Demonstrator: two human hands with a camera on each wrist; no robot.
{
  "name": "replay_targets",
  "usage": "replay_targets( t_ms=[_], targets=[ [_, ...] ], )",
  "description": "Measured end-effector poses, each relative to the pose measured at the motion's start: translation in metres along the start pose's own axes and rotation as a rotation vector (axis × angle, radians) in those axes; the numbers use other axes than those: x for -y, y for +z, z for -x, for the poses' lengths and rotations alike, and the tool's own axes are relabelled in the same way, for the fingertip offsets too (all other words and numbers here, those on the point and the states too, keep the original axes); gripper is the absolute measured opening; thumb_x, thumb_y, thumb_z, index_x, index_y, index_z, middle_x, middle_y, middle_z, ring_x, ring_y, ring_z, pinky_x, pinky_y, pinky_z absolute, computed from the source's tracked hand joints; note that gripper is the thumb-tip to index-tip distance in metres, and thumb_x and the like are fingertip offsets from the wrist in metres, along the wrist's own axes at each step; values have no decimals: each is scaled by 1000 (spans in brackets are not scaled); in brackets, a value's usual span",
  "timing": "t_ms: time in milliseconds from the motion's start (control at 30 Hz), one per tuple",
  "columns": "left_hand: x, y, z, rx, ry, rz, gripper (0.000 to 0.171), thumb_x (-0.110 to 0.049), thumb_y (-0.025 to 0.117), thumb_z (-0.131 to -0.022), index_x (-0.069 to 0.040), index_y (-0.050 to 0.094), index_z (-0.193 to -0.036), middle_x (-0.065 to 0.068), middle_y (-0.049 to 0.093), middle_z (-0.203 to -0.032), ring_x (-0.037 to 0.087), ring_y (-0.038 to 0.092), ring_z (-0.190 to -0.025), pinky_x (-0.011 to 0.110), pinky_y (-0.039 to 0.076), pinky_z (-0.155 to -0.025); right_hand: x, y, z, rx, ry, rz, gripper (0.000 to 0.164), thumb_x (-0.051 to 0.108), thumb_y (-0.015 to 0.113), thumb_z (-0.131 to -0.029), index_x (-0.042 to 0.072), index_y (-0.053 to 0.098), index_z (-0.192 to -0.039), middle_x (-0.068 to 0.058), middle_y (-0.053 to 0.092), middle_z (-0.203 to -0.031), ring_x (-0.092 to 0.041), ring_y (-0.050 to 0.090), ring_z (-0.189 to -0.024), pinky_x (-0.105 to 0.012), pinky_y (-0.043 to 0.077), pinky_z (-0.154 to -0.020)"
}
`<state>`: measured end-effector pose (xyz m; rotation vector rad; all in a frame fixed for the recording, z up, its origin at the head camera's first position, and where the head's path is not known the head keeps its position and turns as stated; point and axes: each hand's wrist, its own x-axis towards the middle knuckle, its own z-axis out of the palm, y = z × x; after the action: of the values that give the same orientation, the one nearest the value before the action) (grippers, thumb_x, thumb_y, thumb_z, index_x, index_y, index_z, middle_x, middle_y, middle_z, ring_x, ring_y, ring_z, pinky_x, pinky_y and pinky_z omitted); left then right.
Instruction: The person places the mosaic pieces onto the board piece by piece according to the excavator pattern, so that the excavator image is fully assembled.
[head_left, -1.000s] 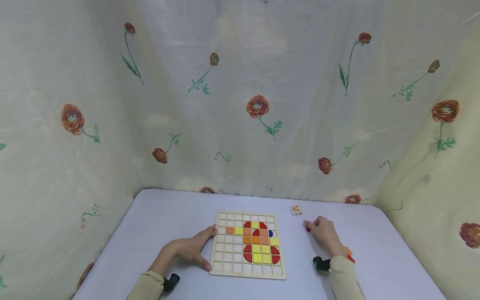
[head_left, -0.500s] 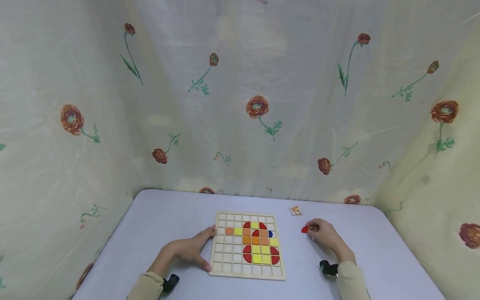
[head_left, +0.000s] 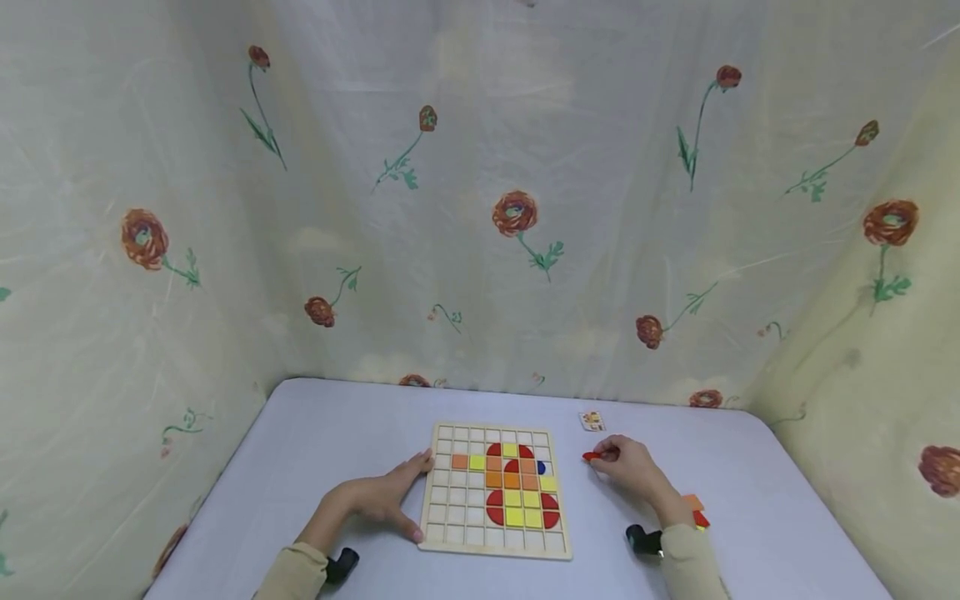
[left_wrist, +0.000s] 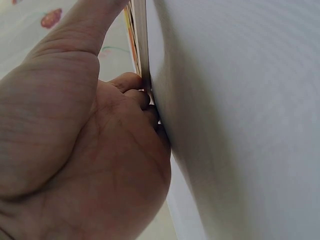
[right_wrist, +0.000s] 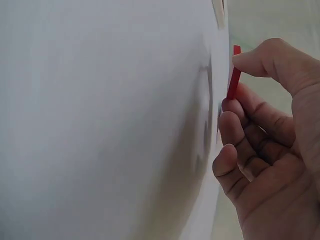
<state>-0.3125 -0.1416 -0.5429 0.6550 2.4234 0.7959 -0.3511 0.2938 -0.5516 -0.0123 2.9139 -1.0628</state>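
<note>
A wooden grid board (head_left: 456,515) lies on the table, with red, yellow and orange pieces and one blue piece set in its cells. My left hand (head_left: 378,498) touches the board's left side, its thumb by the near corner and its fingers farther up the edge. In the left wrist view the fingertips meet the board's side (left_wrist: 141,40). Right of the board, my right hand (head_left: 632,468) pinches a thin red piece (right_wrist: 234,72) between thumb and fingers, held apart from the board. The remaining fingers of that hand are loosely bent.
Behind the right hand lies a small picture card (head_left: 592,421). Loose pieces, an orange one (head_left: 692,502) and a red one (head_left: 701,518) with a bit of yellow, lie beside the right wrist. Flowered cloth (head_left: 480,333) hangs around the table's back and sides.
My right hand has carried the red piece leftward, closer to the board. The loose pieces by the wrist, covered half a second ago, show again. The left hand and board stay put.
</note>
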Motion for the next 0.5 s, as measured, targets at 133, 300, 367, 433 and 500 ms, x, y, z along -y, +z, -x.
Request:
replay_targets(
  t_ms=[133,300,367,433,500],
  targets=[
    [1,1,0,0,-1,2,123,-47,86,-64,-11,11,-156,10,2,-164,30,4,-151,51,13,-121,36,17,3,31,-57,-33,19,14,75,-82,7,65,-97,-3,62,-86,-15,53,-76,-23,48,-62],
    [2,0,0,-1,14,3,124,-47,86,-64,-11,10,-156,11,2,-164,30,3,-151,51,13,-121,87,40,8,121,-201,-54,15,14,74,-84,9,67,-96,0,61,-84,-14,52,-76,-24,46,-62],
    [3,0,0,-4,21,-1,123,-47,86,-64,-11,11,-155,11,2,-164,30,3,-151,51,13,-121,106,50,8,169,-266,-36,15,17,73,-86,10,68,-98,1,61,-86,-14,52,-77,-23,46,-63],
    [3,-1,0,-7,29,-6,123,-47,85,-65,-11,11,-155,11,2,-164,30,3,-151,51,13,-121,123,62,7,204,-342,-4,16,20,72,-87,11,69,-99,2,62,-89,-12,52,-78,-23,47,-65],
    [3,-1,1,-7,37,-8,122,-47,85,-66,-11,10,-155,11,2,-164,30,3,-151,51,13,-121,138,74,5,226,-395,18,16,21,71,-88,11,71,-100,2,63,-91,-12,52,-77,-23,48,-66]
  ],
)
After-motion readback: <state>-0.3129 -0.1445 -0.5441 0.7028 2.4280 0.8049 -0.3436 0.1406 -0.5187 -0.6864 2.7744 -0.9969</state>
